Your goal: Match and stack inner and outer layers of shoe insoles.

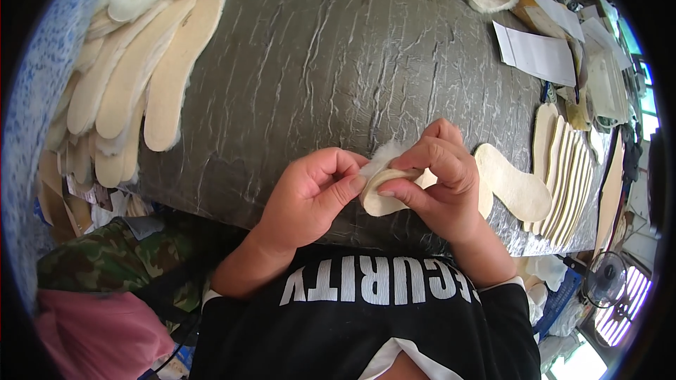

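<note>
From my remote seat I saw the cream insole (384,193) held just above the near edge of the grey wrinkled table (317,63), close to the wearer's chest. Its long axis ran roughly left to right, with the rounded end toward the left hand (310,197) and the rest passing under the right hand (440,183) and out toward the right, where it lay on the tabletop. A fleecy white fringe showed along its upper edge (the smooth face was turned toward the camera). The left hand was curled, thumb and forefinger pinched together on the insole's near end, knuckles up and forearm coming in from the lower edge. The right hand arched over the piece, fingers bent down and clamped on its middle, thumb pressing from below. A fanned pile of similar insoles (141,77) lay at the table's far left, and a neat row of insoles (563,176) stood on edge at the right, near white paper sheets (539,53).
</note>
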A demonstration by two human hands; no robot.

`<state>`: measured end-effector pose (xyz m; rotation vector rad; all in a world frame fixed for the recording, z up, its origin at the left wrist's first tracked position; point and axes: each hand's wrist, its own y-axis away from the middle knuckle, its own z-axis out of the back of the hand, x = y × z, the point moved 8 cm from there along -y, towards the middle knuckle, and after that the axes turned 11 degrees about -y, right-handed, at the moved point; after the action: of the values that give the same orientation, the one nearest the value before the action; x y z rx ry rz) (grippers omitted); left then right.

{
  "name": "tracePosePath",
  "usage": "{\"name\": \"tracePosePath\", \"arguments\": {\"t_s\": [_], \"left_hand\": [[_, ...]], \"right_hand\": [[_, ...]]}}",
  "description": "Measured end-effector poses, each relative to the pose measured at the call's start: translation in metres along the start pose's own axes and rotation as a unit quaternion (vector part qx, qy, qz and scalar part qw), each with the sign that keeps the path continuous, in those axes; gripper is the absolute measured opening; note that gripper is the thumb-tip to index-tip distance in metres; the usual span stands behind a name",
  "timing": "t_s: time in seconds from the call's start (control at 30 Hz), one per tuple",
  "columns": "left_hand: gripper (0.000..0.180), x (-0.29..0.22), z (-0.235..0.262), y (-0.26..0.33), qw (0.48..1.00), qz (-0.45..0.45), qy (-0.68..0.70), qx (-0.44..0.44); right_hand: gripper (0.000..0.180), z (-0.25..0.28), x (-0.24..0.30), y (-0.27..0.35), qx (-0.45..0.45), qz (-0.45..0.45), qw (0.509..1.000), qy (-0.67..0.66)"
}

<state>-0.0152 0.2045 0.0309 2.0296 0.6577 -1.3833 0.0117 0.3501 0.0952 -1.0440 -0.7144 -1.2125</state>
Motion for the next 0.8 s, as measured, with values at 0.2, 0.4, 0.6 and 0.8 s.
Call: {"name": "tracePosePath", "arguments": {"t_s": [0.2, 0.4, 0.6, 0.8], "left_hand": [[0.025, -0.004, -0.009, 0.001, 0.992, -0.056, 0.105, -0.029], [0.043, 0.021, 0.009, 0.007, 0.998, -0.038, -0.018, -0.054], [0.041, 0.024, 0.017, 0.018, 0.995, -0.050, -0.053, -0.065], [0.044, 0.003, 0.013, 0.004, 0.984, -0.116, -0.121, -0.057]], "right_hand": [[0.042, -0.007, -0.002, 0.011, -0.078, 0.026, 0.996, 0.044], [0.070, -0.002, 0.007, 0.023, -0.174, 0.109, 0.977, 0.063], [0.056, -0.004, -0.015, 0.006, 0.029, 0.002, 0.994, 0.101], [0.041, -0.017, -0.026, 0.011, 0.082, -0.034, 0.995, 0.055]]}}
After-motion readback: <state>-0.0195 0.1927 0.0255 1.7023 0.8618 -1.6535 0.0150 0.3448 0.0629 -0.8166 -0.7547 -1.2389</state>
